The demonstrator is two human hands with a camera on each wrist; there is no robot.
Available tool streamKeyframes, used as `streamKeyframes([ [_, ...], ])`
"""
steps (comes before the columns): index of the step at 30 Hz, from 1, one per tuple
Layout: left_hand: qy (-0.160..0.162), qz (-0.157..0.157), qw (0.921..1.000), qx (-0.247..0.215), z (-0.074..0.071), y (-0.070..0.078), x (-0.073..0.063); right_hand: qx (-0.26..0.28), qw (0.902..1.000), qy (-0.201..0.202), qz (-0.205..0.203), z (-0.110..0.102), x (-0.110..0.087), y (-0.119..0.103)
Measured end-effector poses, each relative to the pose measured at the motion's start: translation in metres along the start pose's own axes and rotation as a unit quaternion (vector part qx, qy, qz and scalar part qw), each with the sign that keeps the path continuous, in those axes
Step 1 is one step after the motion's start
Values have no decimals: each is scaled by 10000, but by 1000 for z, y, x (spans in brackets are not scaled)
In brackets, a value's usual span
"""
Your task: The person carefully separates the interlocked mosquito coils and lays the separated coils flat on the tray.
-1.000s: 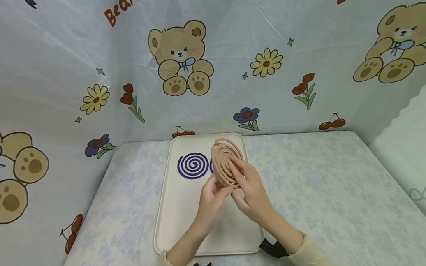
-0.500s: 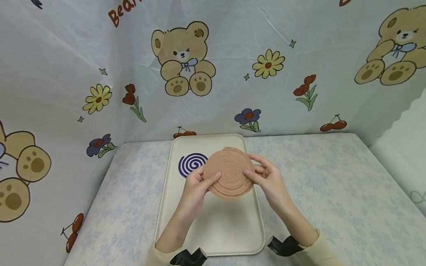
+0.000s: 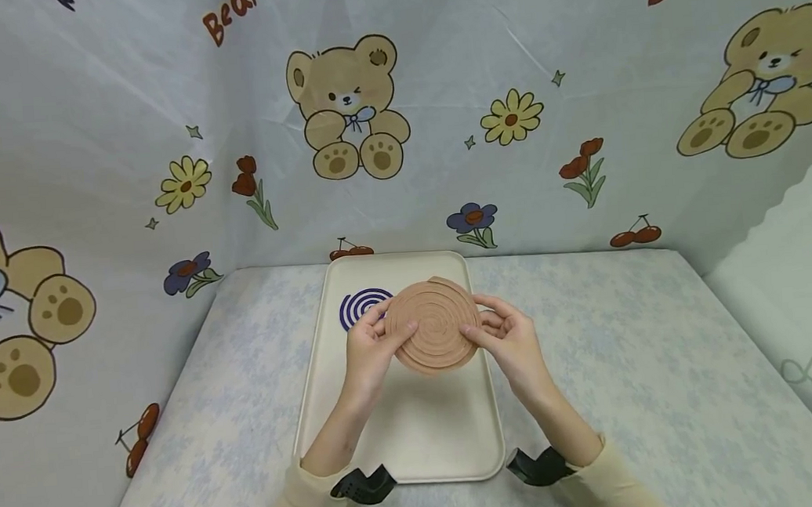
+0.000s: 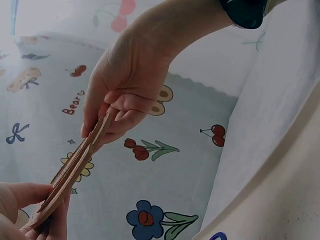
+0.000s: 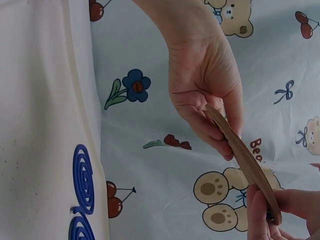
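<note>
A round tan mosquito coil (image 3: pixel 434 326), wound in a tight flat spiral, is held up over the tray by both hands. My left hand (image 3: pixel 371 358) pinches its left edge, thumb on the near face and fingers behind. At the right edge, my right hand (image 3: pixel 519 348) grips it the same way. Edge-on in the left wrist view, the coil (image 4: pixel 75 170) looks thin and layered. On the tray's far part lies a dark blue spiral (image 3: pixel 362 308), partly covered by the left hand and coil. A second blue spiral (image 5: pixel 81 230) shows in the right wrist view.
The cream tray (image 3: pixel 420 457) with a raised rim lies on a pale blue patterned tabletop (image 3: pixel 598 366). Behind it hangs a white cloth (image 3: pixel 435 63) printed with bears and flowers. Black straps (image 3: pixel 362 486) sit at both wrists.
The coil turned from a tilted, loosened spiral to a flat face toward the head camera. The right hand moved from the coil's face to its right edge; since then there is little motion.
</note>
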State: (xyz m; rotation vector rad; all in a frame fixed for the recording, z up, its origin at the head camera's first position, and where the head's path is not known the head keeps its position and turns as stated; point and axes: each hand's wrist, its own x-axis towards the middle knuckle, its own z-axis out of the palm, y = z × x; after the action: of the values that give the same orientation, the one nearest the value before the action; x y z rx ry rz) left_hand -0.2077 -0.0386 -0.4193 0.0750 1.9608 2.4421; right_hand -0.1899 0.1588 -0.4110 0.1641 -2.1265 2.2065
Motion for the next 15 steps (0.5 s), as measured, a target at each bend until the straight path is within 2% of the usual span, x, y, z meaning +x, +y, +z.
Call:
streamKeyframes([
  [2,72,50,10000,36,0,1,-2,-198,9995,195,-128,2,-1,1],
  [5,313,363,9984,284,1,2,-5,-946,9921,494,-659,8,-3,5],
  [7,499,613,9956,513,3,3,-8,-1589,9790,546,-1155,14,-5,8],
  [9,599,767,9927,709,6,2,-11,-2080,9632,394,-1653,20,-8,11],
  [12,587,657,9934,741,11,1,-15,-2330,9465,124,-2229,27,-11,17],
  [15,465,380,9960,657,14,0,-18,-2302,9378,131,-2595,31,-12,22],
])
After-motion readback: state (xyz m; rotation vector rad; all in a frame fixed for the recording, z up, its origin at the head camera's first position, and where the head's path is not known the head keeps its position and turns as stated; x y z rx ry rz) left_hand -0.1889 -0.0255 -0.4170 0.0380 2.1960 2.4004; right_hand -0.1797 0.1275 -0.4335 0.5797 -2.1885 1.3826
